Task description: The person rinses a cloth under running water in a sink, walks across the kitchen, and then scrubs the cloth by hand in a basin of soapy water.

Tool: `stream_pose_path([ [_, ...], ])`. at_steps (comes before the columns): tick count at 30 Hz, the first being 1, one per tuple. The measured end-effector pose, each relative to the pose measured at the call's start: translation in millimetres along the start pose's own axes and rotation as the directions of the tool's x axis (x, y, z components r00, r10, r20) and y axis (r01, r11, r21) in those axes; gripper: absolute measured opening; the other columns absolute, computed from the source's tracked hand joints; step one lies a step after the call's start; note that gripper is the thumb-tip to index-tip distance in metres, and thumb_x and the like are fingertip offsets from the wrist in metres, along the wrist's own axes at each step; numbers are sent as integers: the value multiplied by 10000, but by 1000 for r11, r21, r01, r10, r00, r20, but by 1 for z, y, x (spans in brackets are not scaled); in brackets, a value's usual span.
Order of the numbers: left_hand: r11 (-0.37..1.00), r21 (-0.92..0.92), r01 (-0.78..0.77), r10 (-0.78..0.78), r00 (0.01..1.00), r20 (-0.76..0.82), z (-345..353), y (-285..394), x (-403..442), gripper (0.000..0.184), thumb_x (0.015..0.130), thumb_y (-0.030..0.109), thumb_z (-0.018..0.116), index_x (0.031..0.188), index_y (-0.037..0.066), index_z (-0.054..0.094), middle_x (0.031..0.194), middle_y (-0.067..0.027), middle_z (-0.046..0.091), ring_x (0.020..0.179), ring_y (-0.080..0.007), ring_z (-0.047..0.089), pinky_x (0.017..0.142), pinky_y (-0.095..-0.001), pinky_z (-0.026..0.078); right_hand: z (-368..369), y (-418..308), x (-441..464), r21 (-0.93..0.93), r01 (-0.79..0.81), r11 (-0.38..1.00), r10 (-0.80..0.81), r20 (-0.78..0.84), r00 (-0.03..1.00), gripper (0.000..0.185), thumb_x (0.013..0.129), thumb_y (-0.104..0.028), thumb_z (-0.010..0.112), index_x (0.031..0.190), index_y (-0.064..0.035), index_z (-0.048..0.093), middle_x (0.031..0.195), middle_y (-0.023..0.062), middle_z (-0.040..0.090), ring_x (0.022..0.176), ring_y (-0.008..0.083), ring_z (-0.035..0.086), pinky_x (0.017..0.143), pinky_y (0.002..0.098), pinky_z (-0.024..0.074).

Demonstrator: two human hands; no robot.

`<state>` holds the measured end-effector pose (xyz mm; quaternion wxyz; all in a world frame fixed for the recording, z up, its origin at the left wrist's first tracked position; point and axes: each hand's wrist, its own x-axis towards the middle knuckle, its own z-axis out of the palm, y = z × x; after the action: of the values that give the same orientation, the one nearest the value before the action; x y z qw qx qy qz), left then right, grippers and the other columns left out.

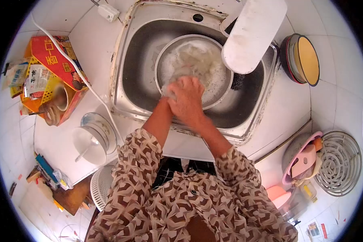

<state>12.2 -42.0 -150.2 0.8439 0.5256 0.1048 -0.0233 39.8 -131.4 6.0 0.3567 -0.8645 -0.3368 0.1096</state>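
A round metal basin [227, 86] of cloudy, sudsy water stands in the steel sink [139, 56]. At the basin's near-left edge my two hands are pressed together. My right hand [188, 99] lies on top, its fingers curled and partly blurred. Beneath it, my left hand [168, 93] is mostly covered, with its wrist at the basin rim. Something pale and wet shows beside the fingers, too blurred to name. Under the foam, pale shapes can be made out only faintly.
A white oblong fixture [254, 36] overhangs the sink's right side. Stacked bowls [93, 141] and a red-yellow box [54, 60] sit at the left, with a white cable [74, 64] between box and sink. On the right are basins [306, 60], a pink basin [287, 177] and a coiled rack [338, 163].
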Motion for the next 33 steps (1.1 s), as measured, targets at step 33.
stream_pose_path([
  [33,714,-677,180,-570,711,-412,68,55,9,320,917,352,406,1001,75,542,941,-82,600,827,-257,597,691,-381,505,7,49,38,212,-106,972,109,-2,994,180,828,-176,567,982,-87,599,996,162,578,963,358,530,781,385,435],
])
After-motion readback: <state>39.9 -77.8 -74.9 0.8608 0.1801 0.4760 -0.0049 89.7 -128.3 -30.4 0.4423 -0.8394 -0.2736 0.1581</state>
